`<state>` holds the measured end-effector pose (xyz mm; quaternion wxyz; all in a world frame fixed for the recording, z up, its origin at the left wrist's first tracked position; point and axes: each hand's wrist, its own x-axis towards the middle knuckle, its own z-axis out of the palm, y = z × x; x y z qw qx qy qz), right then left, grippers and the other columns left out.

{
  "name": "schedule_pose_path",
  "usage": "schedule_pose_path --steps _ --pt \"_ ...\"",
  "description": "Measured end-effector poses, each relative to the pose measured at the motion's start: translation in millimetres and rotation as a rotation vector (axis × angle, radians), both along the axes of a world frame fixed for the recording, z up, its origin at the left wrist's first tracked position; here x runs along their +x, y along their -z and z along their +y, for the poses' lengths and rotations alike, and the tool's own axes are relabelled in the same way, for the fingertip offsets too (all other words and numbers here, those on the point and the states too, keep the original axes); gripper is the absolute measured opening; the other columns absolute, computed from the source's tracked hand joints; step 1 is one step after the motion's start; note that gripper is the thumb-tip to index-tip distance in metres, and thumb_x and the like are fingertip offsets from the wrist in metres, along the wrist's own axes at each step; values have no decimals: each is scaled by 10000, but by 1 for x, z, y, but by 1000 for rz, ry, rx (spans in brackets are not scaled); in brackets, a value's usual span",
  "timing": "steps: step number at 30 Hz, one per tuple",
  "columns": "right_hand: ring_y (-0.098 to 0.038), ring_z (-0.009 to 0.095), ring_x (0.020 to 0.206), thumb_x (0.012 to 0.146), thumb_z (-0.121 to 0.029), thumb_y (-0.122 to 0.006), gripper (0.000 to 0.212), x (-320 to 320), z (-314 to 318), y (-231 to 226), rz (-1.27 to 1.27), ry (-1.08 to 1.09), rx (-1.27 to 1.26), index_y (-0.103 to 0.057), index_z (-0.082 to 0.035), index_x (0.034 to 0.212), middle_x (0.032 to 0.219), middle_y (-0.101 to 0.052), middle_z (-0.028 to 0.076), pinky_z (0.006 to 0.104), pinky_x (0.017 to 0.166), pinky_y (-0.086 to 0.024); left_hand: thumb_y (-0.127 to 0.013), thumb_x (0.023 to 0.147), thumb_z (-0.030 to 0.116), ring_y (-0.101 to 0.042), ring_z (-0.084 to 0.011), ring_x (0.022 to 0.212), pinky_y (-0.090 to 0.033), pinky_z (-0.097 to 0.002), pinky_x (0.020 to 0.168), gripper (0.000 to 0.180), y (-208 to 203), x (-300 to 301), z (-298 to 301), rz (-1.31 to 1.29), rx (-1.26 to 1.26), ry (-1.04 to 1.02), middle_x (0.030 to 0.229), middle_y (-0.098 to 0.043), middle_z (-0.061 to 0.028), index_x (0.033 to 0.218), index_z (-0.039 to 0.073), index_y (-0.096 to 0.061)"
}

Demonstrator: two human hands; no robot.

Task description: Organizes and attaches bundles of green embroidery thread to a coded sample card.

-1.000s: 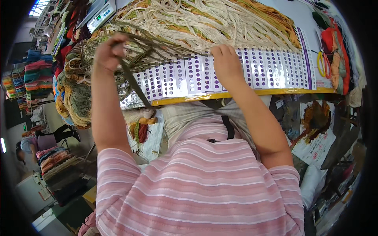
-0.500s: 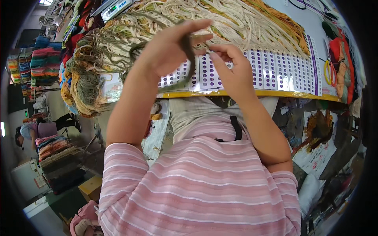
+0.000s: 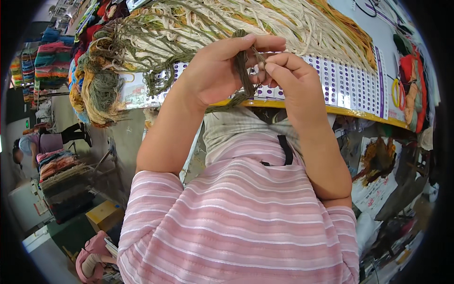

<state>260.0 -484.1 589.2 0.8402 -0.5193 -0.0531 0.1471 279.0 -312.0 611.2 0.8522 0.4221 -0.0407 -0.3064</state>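
A bundle of olive-green yarn (image 3: pixel 242 71) passes across my left hand (image 3: pixel 220 66), gripped near the thumb, its lower end hanging toward the table edge. My right hand (image 3: pixel 298 75) faces it, thumb and fingertips pinched on thin strands drawn from that same bundle. The fingertips of both hands are close together. Beneath them, long strands of cream yarn (image 3: pixel 293 33) lie spread over the table, with more loose green yarn (image 3: pixel 163 71) to the left of my left hand.
White cards with rows of purple dots (image 3: pixel 338 80) run along the table's yellow front edge (image 3: pixel 359 112). Yellow-handled scissors (image 3: pixel 395 92) lie at the right beside coloured yarn skeins (image 3: pixel 411 87). Tangled yarn (image 3: pixel 106 90) hangs over the left corner. Another person (image 3: pixel 40 144) stands far left.
My left hand has moved slightly right and lower, and its palm shows more. The green yarn has swung round to lie bunched across it. My right hand has shifted a little right, still pinching.
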Motion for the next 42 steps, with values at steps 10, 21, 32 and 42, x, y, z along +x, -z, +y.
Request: schedule_pose_path --steps 10,21,32,42 --pt "-625 110 726 894 -50 -550 106 -6 0 -5 -24 -56 -53 -620 29 898 788 -678 84 235 696 -498 -421 998 240 -548 -149 683 -458 -280 653 424 -9 -10 2 -136 174 -99 811 -542 -14 1270 -74 -510" --pt "-638 114 781 864 -36 -584 97 -13 -4 -12 -5 -156 -70 -595 27 936 859 -674 98 222 719 -495 -407 1009 249 -296 -26 503 -303 -175 486 425 -7 -12 5 -125 146 -73 752 -442 37 1295 -56 -486" --pt "-645 134 788 858 -24 -578 103 -15 -7 -14 75 -199 -20 -589 39 939 864 -668 104 227 717 -496 -379 1016 244 -286 -10 469 -266 -167 427 408 -14 -15 3 -154 241 -105 769 -511 23 1295 -27 -504" --pt "-625 117 783 870 -38 -565 84 -12 -7 -5 31 -146 -45 -589 26 919 827 -652 81 204 720 -478 -346 1026 272 -314 -29 475 -291 -175 427 439 0 -9 1 -324 334 -163 552 -329 64 1297 -41 -493"
